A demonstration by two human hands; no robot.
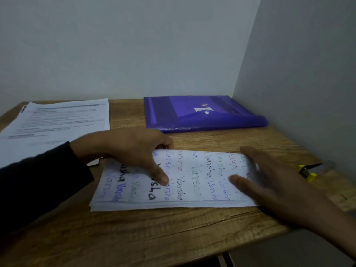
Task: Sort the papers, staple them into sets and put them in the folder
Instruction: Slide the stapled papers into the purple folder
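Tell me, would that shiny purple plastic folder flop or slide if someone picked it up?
The purple plastic folder would probably bend: it looks thin and its near edge already bulges. Its glossy surface suggests it could slide on the wooden desk. It seems light, though any contents are hidden.

The light is dim and cool, giving the walls (134, 45) a grey-blue cast. Shadows on the desk (154, 234) are soft, with no hard glare. The right hand (273, 182) is smeared by motion blur. The printed sheets (55, 120) are too soft to read. Wide-angle distortion bends the desk's edges, and the corners darken.
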